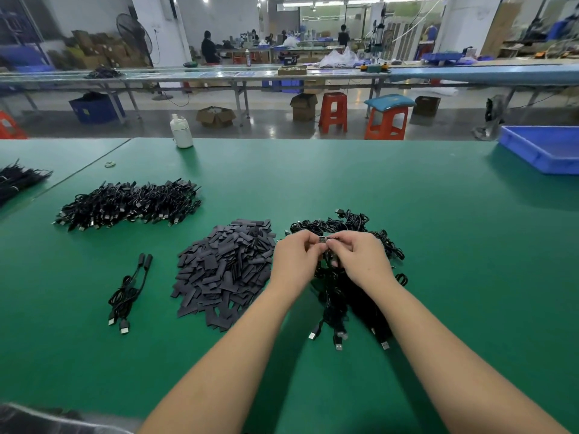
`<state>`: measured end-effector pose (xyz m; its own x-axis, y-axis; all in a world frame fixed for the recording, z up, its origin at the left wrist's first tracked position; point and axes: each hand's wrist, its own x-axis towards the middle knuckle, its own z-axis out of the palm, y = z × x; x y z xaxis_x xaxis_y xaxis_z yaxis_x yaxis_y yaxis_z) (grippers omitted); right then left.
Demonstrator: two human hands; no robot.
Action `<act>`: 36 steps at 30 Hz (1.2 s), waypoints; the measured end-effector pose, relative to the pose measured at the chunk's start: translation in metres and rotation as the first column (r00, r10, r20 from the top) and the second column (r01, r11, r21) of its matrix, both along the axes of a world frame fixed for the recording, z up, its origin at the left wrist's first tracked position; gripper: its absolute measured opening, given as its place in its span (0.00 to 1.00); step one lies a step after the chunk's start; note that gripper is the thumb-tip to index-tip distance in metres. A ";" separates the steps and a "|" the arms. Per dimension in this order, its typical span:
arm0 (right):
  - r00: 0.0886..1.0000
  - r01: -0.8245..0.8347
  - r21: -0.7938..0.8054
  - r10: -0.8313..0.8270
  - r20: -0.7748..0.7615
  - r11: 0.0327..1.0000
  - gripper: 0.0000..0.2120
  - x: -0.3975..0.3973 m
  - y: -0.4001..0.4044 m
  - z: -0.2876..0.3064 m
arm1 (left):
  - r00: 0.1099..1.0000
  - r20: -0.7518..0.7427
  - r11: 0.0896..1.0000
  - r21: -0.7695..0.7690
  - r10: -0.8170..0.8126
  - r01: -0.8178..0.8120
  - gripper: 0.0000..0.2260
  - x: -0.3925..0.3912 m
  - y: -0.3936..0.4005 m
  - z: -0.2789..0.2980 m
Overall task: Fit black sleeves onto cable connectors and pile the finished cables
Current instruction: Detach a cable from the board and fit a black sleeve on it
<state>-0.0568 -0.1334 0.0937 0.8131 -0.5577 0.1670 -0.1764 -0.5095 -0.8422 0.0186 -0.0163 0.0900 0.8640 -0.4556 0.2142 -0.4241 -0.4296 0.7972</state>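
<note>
While the sleeve heap (224,270) lies centre frame, the left hand (294,258) and right hand (360,256) pinch one connector (326,240) together above the cable pile (347,277), right of centre.

- Left hand (293,256) and right hand (360,256) pinch a connector (326,240) above the tangled cables (351,296).
- Sleeve heap (224,270) lies left of them on the green desk (438,245).
</note>
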 end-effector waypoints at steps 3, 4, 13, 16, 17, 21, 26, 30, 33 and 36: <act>0.996 0.081 -0.116 -0.076 0.041 0.990 0.07 0.000 0.005 0.008 | 0.989 0.126 0.997 0.001 0.075 -0.076 0.04 -0.006 -0.003 0.009; 0.993 0.104 -0.127 -0.095 0.071 0.986 0.07 0.000 0.007 0.010 | 0.984 0.155 0.996 -0.007 0.090 -0.090 0.04 -0.008 -0.004 0.011; 0.959 0.050 0.213 -0.106 0.263 0.976 0.09 -0.011 -0.007 0.025 | 0.925 0.244 0.945 -0.224 0.292 -0.239 0.04 0.005 0.010 0.020; 0.963 0.026 0.272 -0.097 0.251 0.962 0.10 -0.017 -0.020 0.034 | 0.931 0.195 0.936 -0.238 0.308 -0.259 0.04 0.018 0.020 0.016; 0.966 0.014 0.295 -0.089 0.244 0.955 0.10 -0.019 -0.023 0.035 | 0.934 0.177 0.934 -0.242 0.309 -0.264 0.03 0.020 0.023 0.014; 0.950 -0.087 0.463 -0.066 0.304 0.882 0.10 -0.023 -0.026 0.037 | 0.947 0.067 0.920 -0.269 0.313 -0.285 0.03 0.024 0.028 0.007; 0.954 -0.163 0.449 0.025 0.298 0.878 0.09 -0.020 -0.013 0.033 | 0.894 -0.431 0.836 -0.529 -0.121 -0.142 0.03 0.004 0.013 0.010; 0.944 -0.286 0.459 0.165 0.287 0.841 0.10 -0.019 -0.003 0.027 | 0.908 -0.388 0.889 -0.456 -0.158 -0.040 0.05 -0.008 -0.001 0.011; 0.914 -0.386 0.541 0.230 0.335 0.747 0.11 -0.022 -0.002 0.028 | 0.924 -0.369 0.911 -0.407 -0.104 -0.060 0.02 -0.005 -0.002 0.009; 0.885 -0.449 0.613 0.231 0.404 0.650 0.11 -0.025 -0.006 0.032 | 0.933 -0.357 0.900 -0.420 -0.047 -0.115 0.03 -0.002 0.000 0.009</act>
